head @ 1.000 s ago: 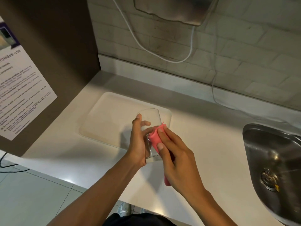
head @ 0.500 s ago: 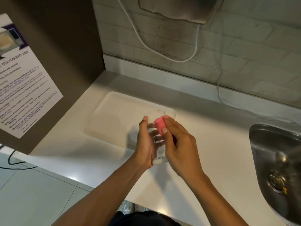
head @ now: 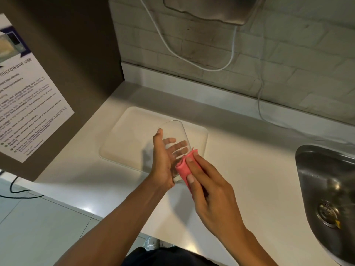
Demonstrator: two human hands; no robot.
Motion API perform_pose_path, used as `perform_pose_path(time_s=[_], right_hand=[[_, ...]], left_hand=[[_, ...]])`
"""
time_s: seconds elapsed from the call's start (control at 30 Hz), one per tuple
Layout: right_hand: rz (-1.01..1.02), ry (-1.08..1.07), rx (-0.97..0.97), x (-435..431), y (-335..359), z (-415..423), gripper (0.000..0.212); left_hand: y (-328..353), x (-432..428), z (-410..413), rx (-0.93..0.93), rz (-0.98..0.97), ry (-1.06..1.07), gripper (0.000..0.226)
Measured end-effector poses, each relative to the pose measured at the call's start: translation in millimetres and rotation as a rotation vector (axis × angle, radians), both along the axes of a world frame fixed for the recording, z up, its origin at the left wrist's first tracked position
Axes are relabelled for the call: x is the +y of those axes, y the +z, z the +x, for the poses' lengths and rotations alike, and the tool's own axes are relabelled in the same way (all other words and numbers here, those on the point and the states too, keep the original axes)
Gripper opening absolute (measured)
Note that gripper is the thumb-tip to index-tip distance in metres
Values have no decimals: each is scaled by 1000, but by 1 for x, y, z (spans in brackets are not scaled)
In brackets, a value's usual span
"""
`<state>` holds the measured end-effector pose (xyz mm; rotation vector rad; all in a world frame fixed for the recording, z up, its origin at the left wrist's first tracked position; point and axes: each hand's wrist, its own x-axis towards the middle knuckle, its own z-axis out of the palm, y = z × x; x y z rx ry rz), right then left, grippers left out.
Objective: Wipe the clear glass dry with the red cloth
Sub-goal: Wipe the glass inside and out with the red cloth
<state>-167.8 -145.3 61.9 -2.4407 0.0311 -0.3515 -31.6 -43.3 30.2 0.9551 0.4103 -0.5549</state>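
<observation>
The clear glass [head: 173, 132] is held above the white counter, tilted with its open mouth pointing away from me. My left hand [head: 163, 160] wraps around its left side, and its fingers show through the glass wall. The red cloth [head: 183, 167], folded into a thick pad, presses against the lower right side of the glass near its base. My right hand [head: 209, 189] pinches the cloth with thumb and fingers. The far side of the glass base is hidden behind the cloth and hands.
A white tray [head: 126, 139] lies on the counter [head: 249, 169] under the glass. A steel sink [head: 330, 189] sits at the right edge. A brown panel with a paper notice [head: 25, 104] stands at the left. A white cable [head: 259, 104] hangs down the brick wall.
The red cloth has slid from the glass's rim down toward its base. The glass has tipped further away, mouth pointing outward. Both hands stay on their objects.
</observation>
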Motion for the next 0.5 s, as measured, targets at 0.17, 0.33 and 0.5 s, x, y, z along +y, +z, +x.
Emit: perform_pose_path(time_s=[0.17,0.33,0.5], right_hand=[[152,-107,25,-3,4,17,39],[-6,20,6,-2,-4,2,43],[102,-79,60,-2,6,19,38]], left_hand=[[-9,-5,-10,1,22,-8,61],[-8,0,-2,10,-19,17,60],[-13,-4,-10,21,-8,23,62]])
